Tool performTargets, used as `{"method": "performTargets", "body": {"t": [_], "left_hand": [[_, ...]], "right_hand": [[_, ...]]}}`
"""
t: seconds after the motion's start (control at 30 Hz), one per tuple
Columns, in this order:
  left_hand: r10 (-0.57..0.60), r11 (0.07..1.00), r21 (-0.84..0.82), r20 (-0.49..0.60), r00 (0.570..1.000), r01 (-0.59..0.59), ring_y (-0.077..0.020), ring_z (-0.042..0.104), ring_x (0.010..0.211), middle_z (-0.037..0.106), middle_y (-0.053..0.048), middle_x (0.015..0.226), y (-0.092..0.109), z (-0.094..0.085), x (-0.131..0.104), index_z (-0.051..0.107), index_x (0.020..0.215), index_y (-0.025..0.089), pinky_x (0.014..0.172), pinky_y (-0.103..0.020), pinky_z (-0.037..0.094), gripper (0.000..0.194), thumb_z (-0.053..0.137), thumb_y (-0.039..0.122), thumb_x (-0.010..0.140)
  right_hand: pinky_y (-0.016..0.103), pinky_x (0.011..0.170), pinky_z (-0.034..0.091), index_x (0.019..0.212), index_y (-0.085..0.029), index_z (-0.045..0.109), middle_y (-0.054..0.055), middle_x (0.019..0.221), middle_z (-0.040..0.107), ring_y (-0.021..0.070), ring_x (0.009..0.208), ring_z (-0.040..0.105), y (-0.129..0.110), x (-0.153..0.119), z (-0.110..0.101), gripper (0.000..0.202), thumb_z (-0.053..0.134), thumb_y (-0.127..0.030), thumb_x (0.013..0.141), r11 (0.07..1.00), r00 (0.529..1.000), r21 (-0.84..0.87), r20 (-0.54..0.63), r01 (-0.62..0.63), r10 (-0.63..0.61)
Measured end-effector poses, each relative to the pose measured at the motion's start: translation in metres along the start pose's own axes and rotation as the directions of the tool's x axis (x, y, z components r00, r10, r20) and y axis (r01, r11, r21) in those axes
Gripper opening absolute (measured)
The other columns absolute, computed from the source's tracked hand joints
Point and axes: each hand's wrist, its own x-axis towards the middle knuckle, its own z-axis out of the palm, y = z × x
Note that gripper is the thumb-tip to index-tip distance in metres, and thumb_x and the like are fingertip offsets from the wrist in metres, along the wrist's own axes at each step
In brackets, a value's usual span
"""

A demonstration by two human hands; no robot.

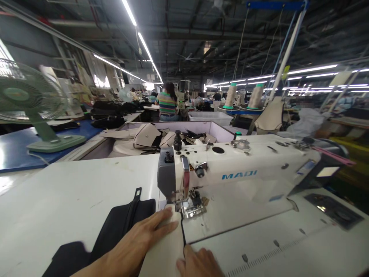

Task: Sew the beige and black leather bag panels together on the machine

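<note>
My left hand (147,234) lies with its fingers stretched out on a cream panel (161,250), pressing it to the table close to the needle area. A narrow black strip (183,231) runs along the panel's right edge. My right hand (200,263) is nearer to me, its fingers pinched on that edge. The panel's far end sits at the metal presser foot (188,207) of a white sewing machine (245,173). Partly under my left forearm, a black piece with a strap-like tab (121,219) lies on the table. The panel's near end is cut off by the frame.
Behind the machine, a bin (213,127) holds cream and black pieces (147,136). A green fan (43,134) stands on a blue table (14,146) at left. Thread cones (230,96) stand at the back right. A person in a striped shirt (167,103) is farther off.
</note>
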Motion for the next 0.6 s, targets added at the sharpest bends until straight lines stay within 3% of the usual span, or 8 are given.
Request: {"method": "performTargets", "body": {"t": [0.13, 0.23, 0.33, 0.43, 0.5, 0.6], "left_hand": [[-0.033, 0.999, -0.03, -0.004, 0.999, 0.033, -0.0283, 0.048, 0.127, 0.034, -0.006, 0.15, -0.001, 0.003, 0.0, 0.045, 0.14, 0.03, 0.101, -0.041, 0.046, 0.048, 0.052, 0.026, 0.093], [-0.021, 0.998, -0.052, -0.014, 1.0, 0.02, -0.0285, 0.048, 0.127, 0.032, -0.008, 0.151, -0.002, 0.005, 0.0, 0.043, 0.141, 0.028, 0.101, -0.041, 0.045, 0.05, 0.053, 0.028, 0.093], [-0.001, 0.999, -0.047, -0.041, 0.999, -0.001, -0.0283, 0.045, 0.129, 0.033, -0.01, 0.15, -0.002, 0.007, -0.002, 0.043, 0.142, 0.024, 0.104, -0.04, 0.043, 0.052, 0.053, 0.028, 0.091], [0.028, 0.999, -0.016, -0.065, 0.997, -0.029, -0.0284, 0.043, 0.131, 0.036, -0.012, 0.148, -0.003, 0.008, -0.005, 0.043, 0.142, 0.021, 0.105, -0.04, 0.042, 0.056, 0.057, 0.03, 0.089], [0.049, 0.999, 0.007, -0.087, 0.995, -0.049, -0.0273, 0.044, 0.131, 0.038, -0.011, 0.147, -0.003, 0.009, -0.005, 0.043, 0.142, 0.02, 0.105, -0.039, 0.042, 0.056, 0.056, 0.029, 0.089], [0.06, 0.998, 0.025, -0.096, 0.994, -0.058, -0.0262, 0.044, 0.131, 0.041, -0.01, 0.146, -0.003, 0.008, -0.004, 0.042, 0.142, 0.021, 0.105, -0.038, 0.042, 0.055, 0.054, 0.026, 0.089]], "right_hand": [[0.034, 0.072, 0.046, 0.092, -0.016, 0.066, 0.014, 0.092, 0.069, 0.0298, 0.091, 0.065, -0.01, -0.003, -0.02, 0.018, 0.049, -0.019, 0.089, 0.998, 0.992, -0.06, 0.124, -0.01, 0.018], [0.035, 0.074, 0.046, 0.092, -0.016, 0.065, 0.012, 0.089, 0.068, 0.0305, 0.092, 0.064, -0.013, -0.01, -0.046, 0.015, 0.051, -0.021, 0.09, 0.997, 0.988, -0.069, 0.146, -0.034, 0.044], [0.033, 0.077, 0.046, 0.093, -0.017, 0.061, 0.008, 0.091, 0.065, 0.0246, 0.089, 0.062, -0.003, -0.005, -0.063, 0.015, 0.046, -0.015, 0.095, 0.99, 0.984, -0.041, -0.109, 0.137, -0.141], [0.036, 0.088, 0.043, 0.1, -0.017, 0.058, 0.009, 0.104, 0.059, 0.0247, 0.099, 0.055, 0.009, 0.017, -0.062, 0.013, 0.049, -0.009, 0.093, 0.926, 0.863, -0.187, -0.339, 0.328, -0.374], [0.039, 0.089, 0.042, 0.102, -0.017, 0.059, 0.008, 0.101, 0.059, 0.0271, 0.099, 0.053, 0.013, 0.032, -0.056, 0.014, 0.055, -0.009, 0.091, 0.884, 0.827, -0.285, -0.332, 0.37, -0.454], [0.037, 0.084, 0.045, 0.095, -0.018, 0.059, 0.005, 0.092, 0.06, 0.0248, 0.091, 0.054, 0.016, 0.043, -0.052, 0.008, 0.053, -0.012, 0.093, 0.862, 0.809, -0.314, -0.322, 0.398, -0.491]]}}
